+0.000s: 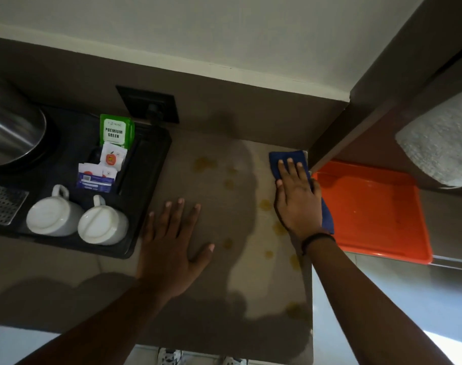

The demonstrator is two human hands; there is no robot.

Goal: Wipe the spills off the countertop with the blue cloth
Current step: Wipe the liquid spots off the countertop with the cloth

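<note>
The blue cloth (pixel 285 159) lies folded at the far right corner of the grey-brown countertop (pixel 219 285). My right hand (pixel 297 198) presses flat on top of it, fingers spread, covering most of it. My left hand (pixel 173 243) rests palm down on the bare countertop, fingers apart and holding nothing. Several yellowish spills dot the surface: a cluster (pixel 204 163) at the back, drops (pixel 265 205) beside my right hand, and one (pixel 293 309) near the front right edge.
A black tray (pixel 148 185) on the left holds two upturned white mugs (pixel 54 214), tea sachets (pixel 116 131) and a steel kettle (pixel 13 138). An orange tray (pixel 377 206) sits lower, just past the counter's right edge. A white towel (pixel 440 143) lies on a shelf.
</note>
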